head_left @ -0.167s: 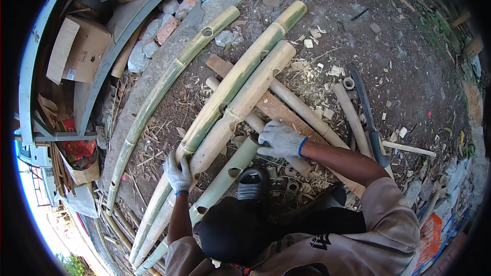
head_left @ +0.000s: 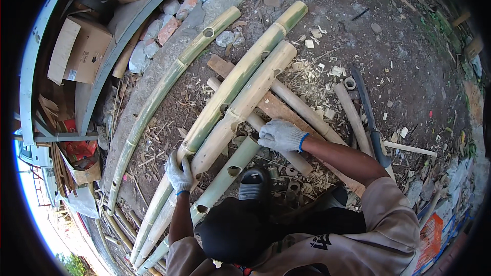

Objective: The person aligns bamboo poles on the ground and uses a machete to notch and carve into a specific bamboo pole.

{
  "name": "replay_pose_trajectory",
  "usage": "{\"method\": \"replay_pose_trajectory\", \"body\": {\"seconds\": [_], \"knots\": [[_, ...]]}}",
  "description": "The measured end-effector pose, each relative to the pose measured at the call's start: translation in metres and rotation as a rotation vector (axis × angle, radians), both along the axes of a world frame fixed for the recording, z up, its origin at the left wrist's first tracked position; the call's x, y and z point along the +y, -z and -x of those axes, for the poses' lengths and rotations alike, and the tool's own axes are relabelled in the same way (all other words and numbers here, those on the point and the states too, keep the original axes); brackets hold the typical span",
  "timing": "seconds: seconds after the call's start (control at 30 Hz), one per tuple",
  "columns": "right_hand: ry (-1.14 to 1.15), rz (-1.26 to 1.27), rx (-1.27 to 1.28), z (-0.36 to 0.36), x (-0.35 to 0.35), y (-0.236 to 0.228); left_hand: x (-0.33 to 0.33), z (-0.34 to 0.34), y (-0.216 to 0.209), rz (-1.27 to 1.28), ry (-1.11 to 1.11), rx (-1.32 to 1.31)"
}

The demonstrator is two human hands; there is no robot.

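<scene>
My left hand (head_left: 178, 175), in a pale knit glove with a blue cuff, wraps over a long yellow-green bamboo pole (head_left: 225, 93). Its thumb lies along the seam with a paler bamboo pole (head_left: 255, 87) beside it. Both poles have notches or holes cut in them. My gloved right hand (head_left: 281, 136) is at the near end of a shorter green bamboo pole (head_left: 223, 179) with holes in its side. Its fingers are bent and close together; what they hold, if anything, is hidden. Under that hand runs a round wooden stick (head_left: 298, 163).
Another holed bamboo pole (head_left: 148, 107) lies at the left on a concrete edge. A rough plank (head_left: 280, 108) crosses beneath the poles. At right lie a long dark blade (head_left: 364, 97), a bamboo ring (head_left: 349, 84) and wood chips (head_left: 336, 71). Cardboard boxes (head_left: 84, 51) fill a shelf at far left.
The fingers of my right hand have drawn slightly closer together at the green bamboo's end. My left hand and the poles stay put.
</scene>
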State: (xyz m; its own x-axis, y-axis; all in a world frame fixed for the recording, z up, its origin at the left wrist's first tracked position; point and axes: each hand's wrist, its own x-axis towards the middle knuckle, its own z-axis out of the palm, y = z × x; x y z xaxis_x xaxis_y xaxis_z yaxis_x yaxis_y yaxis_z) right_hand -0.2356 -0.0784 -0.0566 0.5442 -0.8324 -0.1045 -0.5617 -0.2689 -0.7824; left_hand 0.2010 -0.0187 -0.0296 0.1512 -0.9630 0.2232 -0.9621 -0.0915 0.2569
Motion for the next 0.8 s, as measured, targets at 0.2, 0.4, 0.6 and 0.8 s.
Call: {"method": "replay_pose_trajectory", "body": {"seconds": [0.2, 0.4, 0.6, 0.8], "knots": [[0.024, 0.019, -0.003, 0.002, -0.002, 0.0, -0.001, -0.002, 0.002, 0.014, 0.003, -0.014], [0.028, 0.039, -0.043, 0.003, -0.005, 0.004, 0.003, -0.001, 0.003, -0.006, -0.03, -0.015], [0.089, 0.127, 0.022, 0.001, -0.001, 0.002, 0.0, -0.003, 0.0, 0.006, -0.021, -0.012], [0.081, 0.246, 0.037, -0.003, 0.003, 0.012, 0.002, -0.001, -0.004, 0.03, -0.02, 0.006]]}}
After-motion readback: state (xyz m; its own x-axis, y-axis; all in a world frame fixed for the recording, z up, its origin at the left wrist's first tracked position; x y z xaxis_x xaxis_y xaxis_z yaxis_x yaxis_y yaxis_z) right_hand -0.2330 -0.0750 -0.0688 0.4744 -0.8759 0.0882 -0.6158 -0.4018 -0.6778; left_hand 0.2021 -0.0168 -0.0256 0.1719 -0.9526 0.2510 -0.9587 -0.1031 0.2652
